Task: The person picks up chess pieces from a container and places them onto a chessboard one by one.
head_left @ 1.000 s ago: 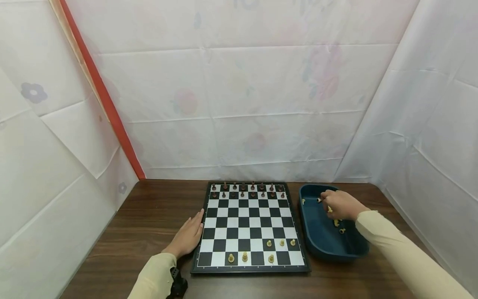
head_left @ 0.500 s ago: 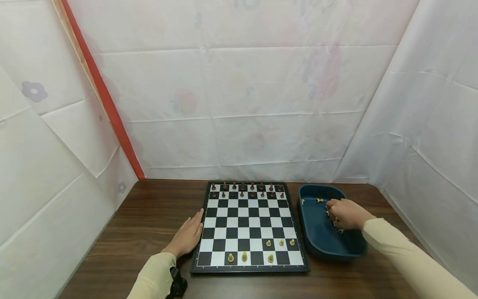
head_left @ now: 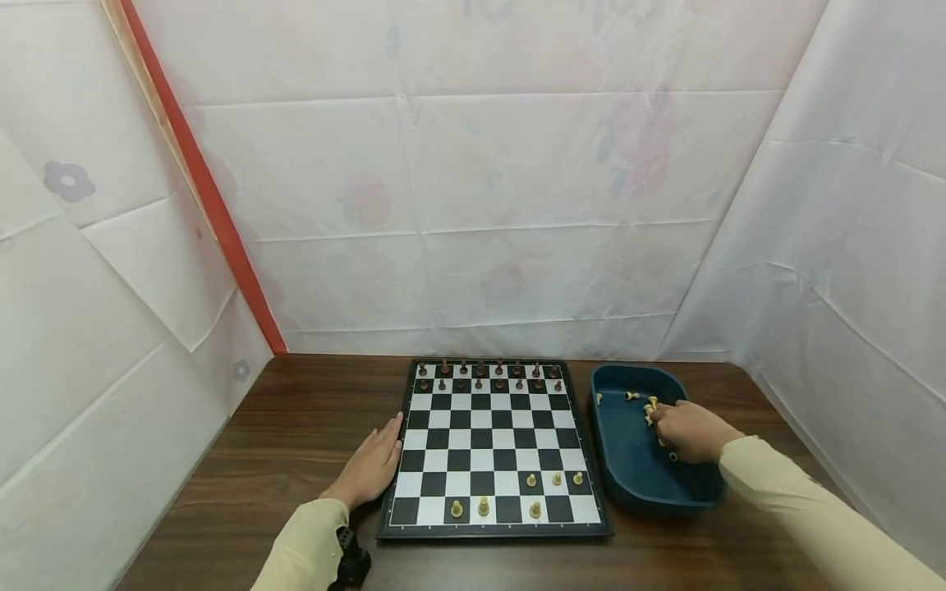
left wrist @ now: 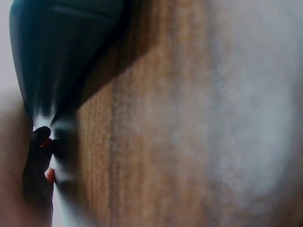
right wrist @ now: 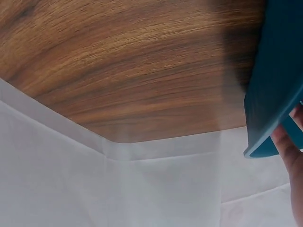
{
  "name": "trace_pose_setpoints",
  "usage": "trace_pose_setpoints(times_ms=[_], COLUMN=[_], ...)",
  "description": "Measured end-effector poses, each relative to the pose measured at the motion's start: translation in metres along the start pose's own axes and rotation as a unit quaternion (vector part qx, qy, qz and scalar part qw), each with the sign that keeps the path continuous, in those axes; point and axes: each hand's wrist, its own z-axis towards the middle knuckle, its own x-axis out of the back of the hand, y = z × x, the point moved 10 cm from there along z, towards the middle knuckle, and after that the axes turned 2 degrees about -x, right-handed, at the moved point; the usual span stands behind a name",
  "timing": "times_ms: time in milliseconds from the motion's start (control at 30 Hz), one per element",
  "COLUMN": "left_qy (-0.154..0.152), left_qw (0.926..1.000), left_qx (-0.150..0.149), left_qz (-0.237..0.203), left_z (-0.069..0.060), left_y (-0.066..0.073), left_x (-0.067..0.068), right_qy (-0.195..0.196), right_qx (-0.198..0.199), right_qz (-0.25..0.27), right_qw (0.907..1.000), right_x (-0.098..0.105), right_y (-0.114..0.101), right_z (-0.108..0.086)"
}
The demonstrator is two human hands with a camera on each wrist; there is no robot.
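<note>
A black-and-white chessboard (head_left: 493, 427) lies on the table, its left edge touched by the straight fingers of my left hand (head_left: 372, 466). Reddish-brown chess pieces (head_left: 480, 383) fill its two far rows. Several cream chess pieces (head_left: 484, 506) stand on the two near rows. To the right is a blue tray (head_left: 628, 484) with loose cream pieces in it. My right hand (head_left: 690, 430) reaches down into this tray, fingertips at a cream chess piece (head_left: 654, 400); whether they pinch it is unclear. The right wrist view shows fingers (right wrist: 284, 142) inside the rim, their tips partly hidden.
A brown wood-grain table (head_left: 318, 394) bears the board and tray. White patterned sheets (head_left: 473, 205) stand behind and at both sides, with a red strip (head_left: 207, 180) along the left corner. The tray's raised wall (right wrist: 265, 85) surrounds the loose pieces.
My right hand has moved right and nearer to me within the tray, uncovering cream pieces that it hid before. The left hand stays at the board's edge; the board's pieces have not changed.
</note>
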Motion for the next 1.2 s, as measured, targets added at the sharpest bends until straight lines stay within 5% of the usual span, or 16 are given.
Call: trace_pose_setpoints(times_ms=[267,667,1200], left_qy=[0.003,0.001,0.000], left_qw=[1.0000,1.0000,1.0000], left_qx=[0.005,0.006,0.003], left_qz=[0.000,0.000,-0.002], left_z=[-0.0003,-0.0005,-0.0006], left_y=[-0.0002,-0.0016,-0.0009], left_x=[0.0010,-0.0004,0.0001], right_qy=[-0.026,0.005,-0.007], right_qx=[-0.001,0.008,-0.010], right_qz=[-0.032,-0.064,-0.022], right_qw=[0.9992,0.9979,0.9997], right_x=[-0.0079,-0.0095,-0.0018], right_y=[-0.0018,-0.0035,0.0016], right_z=[-0.0012,-0.0021,-0.0024])
